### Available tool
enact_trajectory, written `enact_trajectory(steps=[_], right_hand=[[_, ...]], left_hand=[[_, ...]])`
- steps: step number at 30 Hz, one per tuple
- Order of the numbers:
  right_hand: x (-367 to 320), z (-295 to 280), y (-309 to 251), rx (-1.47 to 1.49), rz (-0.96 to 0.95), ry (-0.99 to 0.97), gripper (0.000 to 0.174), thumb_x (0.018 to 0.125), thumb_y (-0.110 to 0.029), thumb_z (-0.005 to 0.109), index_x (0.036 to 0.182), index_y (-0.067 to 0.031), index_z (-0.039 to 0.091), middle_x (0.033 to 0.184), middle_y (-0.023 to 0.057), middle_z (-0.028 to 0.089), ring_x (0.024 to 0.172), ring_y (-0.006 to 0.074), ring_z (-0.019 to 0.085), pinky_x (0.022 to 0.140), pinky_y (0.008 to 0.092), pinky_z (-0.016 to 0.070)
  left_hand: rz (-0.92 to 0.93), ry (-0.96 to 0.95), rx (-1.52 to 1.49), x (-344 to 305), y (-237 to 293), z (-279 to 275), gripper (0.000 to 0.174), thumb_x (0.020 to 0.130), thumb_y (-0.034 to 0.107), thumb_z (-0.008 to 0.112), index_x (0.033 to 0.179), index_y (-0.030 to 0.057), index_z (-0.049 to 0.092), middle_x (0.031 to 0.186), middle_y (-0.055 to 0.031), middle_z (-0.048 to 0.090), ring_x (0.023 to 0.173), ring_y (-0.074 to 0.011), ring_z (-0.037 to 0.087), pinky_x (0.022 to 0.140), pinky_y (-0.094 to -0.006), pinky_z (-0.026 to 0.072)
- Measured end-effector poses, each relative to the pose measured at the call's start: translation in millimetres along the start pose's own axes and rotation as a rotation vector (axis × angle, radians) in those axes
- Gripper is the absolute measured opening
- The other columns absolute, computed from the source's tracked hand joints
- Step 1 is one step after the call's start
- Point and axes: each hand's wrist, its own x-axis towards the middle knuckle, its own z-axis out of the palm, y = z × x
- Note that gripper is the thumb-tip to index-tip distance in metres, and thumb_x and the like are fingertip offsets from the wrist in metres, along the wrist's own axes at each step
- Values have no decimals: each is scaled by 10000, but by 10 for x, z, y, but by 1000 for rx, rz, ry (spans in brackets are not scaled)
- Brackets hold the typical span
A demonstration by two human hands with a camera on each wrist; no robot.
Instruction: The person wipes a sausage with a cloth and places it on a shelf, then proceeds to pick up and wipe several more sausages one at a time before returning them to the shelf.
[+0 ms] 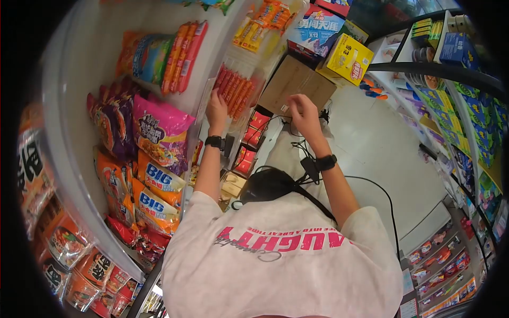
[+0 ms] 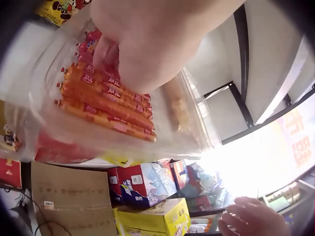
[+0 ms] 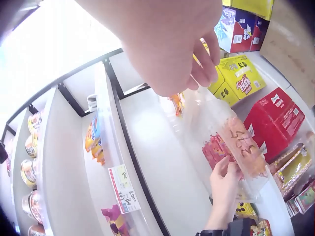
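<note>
Red and orange wrapped sausages [image 1: 234, 91] lie side by side in a clear plastic bin [image 2: 172, 142]. My left hand [image 1: 216, 110] reaches over the bin's edge, its bent fingertips at the darker red sausages [image 3: 214, 149]; whether they pinch one cannot be told. In the left wrist view the left hand [image 2: 152, 44] covers part of the row. Away from the bin, my right hand [image 1: 306, 116] hangs in the air above the cardboard box's near edge, fingers bent, with nothing visible in them.
A cardboard box [image 1: 297, 85], a yellow box [image 1: 347, 59] and a blue box [image 1: 315, 33] stand beyond the bin. Snack bags [image 1: 159, 127] fill the shelf at left. Black cables [image 1: 371, 183] run near the right arm. Stocked shelves [image 1: 450, 106] line the right side.
</note>
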Motion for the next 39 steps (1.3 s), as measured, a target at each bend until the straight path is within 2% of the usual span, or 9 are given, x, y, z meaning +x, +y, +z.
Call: enact_trajectory(steps=[4,11,17,23,26,29,33,35,39], right_hand=[[-225,-48,148,121,108,64,112,967,-37,597,1046,14,657,991,156,694,901,279,700,809,345,542],[-498,-147,507,131,217,87,126,981,-41,581,1049,29,661,979,145,702,897,243,698,827,338,540],[-559,-181,584,149,231,98,131,984,-37,568,1051,31,658,974,148,699,888,246,694,819,338,537],[-632,-182,598,130,220,77,132,984,-37,570,1060,34,649,973,151,697,888,248,693,822,340,535],[-663,-192,586,135,221,75,135,984,-38,569,1067,37,646,977,152,697,894,248,698,824,339,538],[-683,-218,576,149,224,90,136,985,-37,567,1068,38,646,981,154,699,898,248,704,824,336,541],[-717,-266,653,170,255,113,151,1008,-53,557,1074,28,666,966,101,721,905,169,698,835,299,532],[-726,-299,682,181,271,117,152,1009,-54,556,1075,27,667,967,99,722,904,167,699,833,298,532],[-728,-334,728,190,281,129,151,1010,-58,558,1074,26,666,960,96,723,903,164,698,830,296,532]], left_hand=[[32,111,78,263,-235,150,367,1006,199,572,1324,16,582,1201,-273,673,1042,-442,668,870,-498,543],[103,80,147,509,-347,214,369,883,126,717,1192,-56,629,1174,-285,633,1084,-447,619,941,-470,508],[83,-121,243,767,-450,112,402,789,155,809,1103,-44,657,1091,-275,631,1036,-446,620,909,-480,511],[119,-139,333,827,-160,-83,357,727,169,860,958,-58,709,1074,-271,649,1023,-448,634,867,-486,525],[71,-204,370,901,-117,-81,368,689,208,884,895,-55,729,1016,-279,665,1005,-445,644,863,-481,535],[-95,-402,429,1025,42,-174,412,648,264,903,853,-51,735,970,-272,677,985,-447,651,867,-485,539],[23,-253,496,946,-103,-67,472,625,308,904,898,-42,744,998,-257,692,984,-429,665,852,-488,542],[92,-179,508,902,-152,-51,489,639,307,890,953,-38,745,997,-252,713,949,-408,697,811,-479,551],[169,-202,440,931,-339,-43,472,709,296,875,989,-57,734,1042,-258,699,998,-414,681,856,-476,538]])
